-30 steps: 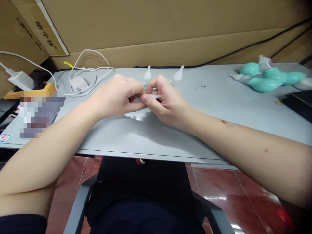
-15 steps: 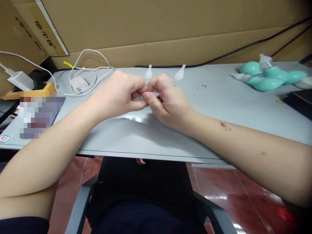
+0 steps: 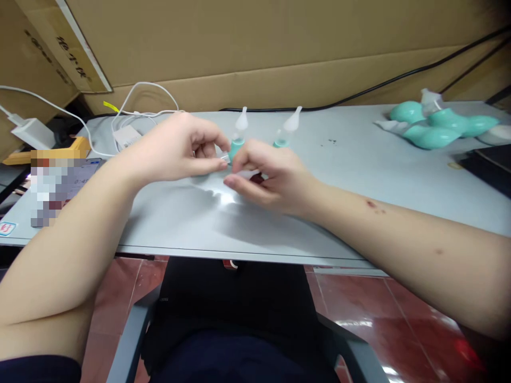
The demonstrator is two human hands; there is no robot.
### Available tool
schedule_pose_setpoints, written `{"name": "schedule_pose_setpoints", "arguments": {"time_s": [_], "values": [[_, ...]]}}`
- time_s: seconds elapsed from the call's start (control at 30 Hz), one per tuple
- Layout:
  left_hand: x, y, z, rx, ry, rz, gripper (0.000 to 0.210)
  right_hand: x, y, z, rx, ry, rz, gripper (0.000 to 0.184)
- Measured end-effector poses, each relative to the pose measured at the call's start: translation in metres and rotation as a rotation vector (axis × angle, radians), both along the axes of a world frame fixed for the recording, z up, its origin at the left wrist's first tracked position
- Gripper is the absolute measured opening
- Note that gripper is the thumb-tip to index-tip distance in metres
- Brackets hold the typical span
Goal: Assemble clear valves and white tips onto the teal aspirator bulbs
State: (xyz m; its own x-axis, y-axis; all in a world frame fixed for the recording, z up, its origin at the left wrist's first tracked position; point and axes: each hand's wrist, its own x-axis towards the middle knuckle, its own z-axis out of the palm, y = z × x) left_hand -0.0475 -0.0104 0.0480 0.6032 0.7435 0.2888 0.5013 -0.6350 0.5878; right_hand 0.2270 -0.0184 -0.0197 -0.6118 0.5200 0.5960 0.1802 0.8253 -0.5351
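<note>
My left hand (image 3: 181, 151) is over the middle of the desk, thumb and forefinger pinching a small clear plastic piece (image 3: 224, 158). Close by on its right, my right hand (image 3: 277, 173) has its fingers curled and its thumb apart from them. A pale patch shows in that gap; I cannot tell whether it is an object or the desk. Behind the hands stand two small droppers or nozzles, a left one (image 3: 241, 121) and a right one (image 3: 292, 122), each with a soft white tapered tip, a clear middle and a teal base. My right hand partly covers their bases.
Teal bulb-shaped pieces (image 3: 433, 130) with white parts lie at the back right, near a dark object (image 3: 489, 167). A white charger (image 3: 34, 132), a coiled white cable (image 3: 138, 85) and a phone (image 3: 82, 178) lie at left. Cardboard (image 3: 279, 42) backs the desk.
My hands, which were touching fingertip to fingertip, have parted. The left moved left with the small clear piece; the right lowered slightly, and the teal bases behind now show.
</note>
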Motion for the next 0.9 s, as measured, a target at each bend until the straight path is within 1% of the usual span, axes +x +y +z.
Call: {"name": "schedule_pose_setpoints", "arguments": {"time_s": [0.07, 0.13, 0.2, 0.27, 0.33, 0.4, 0.47, 0.57, 0.67, 0.77, 0.83, 0.9], "values": [[-0.01, 0.004, 0.003, -0.045, -0.033, -0.026, 0.027, -0.001, 0.0, -0.002, -0.029, -0.104, 0.158, 0.026], [-0.014, 0.007, 0.004, -0.103, -0.092, -0.045, 0.034, -0.006, -0.001, -0.005, -0.054, -0.235, 0.234, 0.025], [-0.013, 0.008, 0.004, -0.184, -0.139, -0.093, 0.041, -0.014, -0.003, -0.006, -0.053, -0.357, 0.226, 0.027], [-0.009, 0.008, 0.002, -0.246, -0.153, -0.137, 0.046, -0.023, -0.006, -0.006, -0.011, -0.443, 0.159, 0.027], [-0.006, 0.009, -0.002, -0.264, -0.132, -0.162, 0.047, -0.029, -0.008, -0.007, 0.035, -0.478, 0.109, 0.022], [-0.004, 0.01, -0.006, -0.242, -0.119, -0.176, 0.046, -0.032, -0.007, -0.008, 0.071, -0.468, 0.09, 0.015], [-0.005, 0.012, -0.009, -0.202, -0.14, -0.211, 0.043, -0.031, -0.004, -0.012, 0.096, -0.431, 0.113, 0.011], [-0.008, 0.015, -0.01, -0.121, -0.183, -0.216, 0.038, -0.028, 0.003, -0.02, 0.131, -0.355, 0.195, 0.014], [-0.01, 0.019, -0.01, -0.035, -0.198, -0.201, 0.038, -0.026, 0.009, -0.026, 0.147, -0.255, 0.221, 0.017], [-0.011, 0.021, -0.011, 0.021, -0.187, -0.177, 0.035, -0.024, 0.011, -0.026, 0.074, -0.188, 0.23, 0.016], [-0.01, 0.021, -0.013, 0.024, -0.178, -0.17, 0.036, -0.023, 0.009, -0.023, 0.008, -0.189, 0.237, 0.018], [-0.008, 0.021, -0.014, 0.024, -0.18, -0.18, 0.038, -0.022, 0.008, -0.021, -0.02, -0.21, 0.221, 0.017]]}}
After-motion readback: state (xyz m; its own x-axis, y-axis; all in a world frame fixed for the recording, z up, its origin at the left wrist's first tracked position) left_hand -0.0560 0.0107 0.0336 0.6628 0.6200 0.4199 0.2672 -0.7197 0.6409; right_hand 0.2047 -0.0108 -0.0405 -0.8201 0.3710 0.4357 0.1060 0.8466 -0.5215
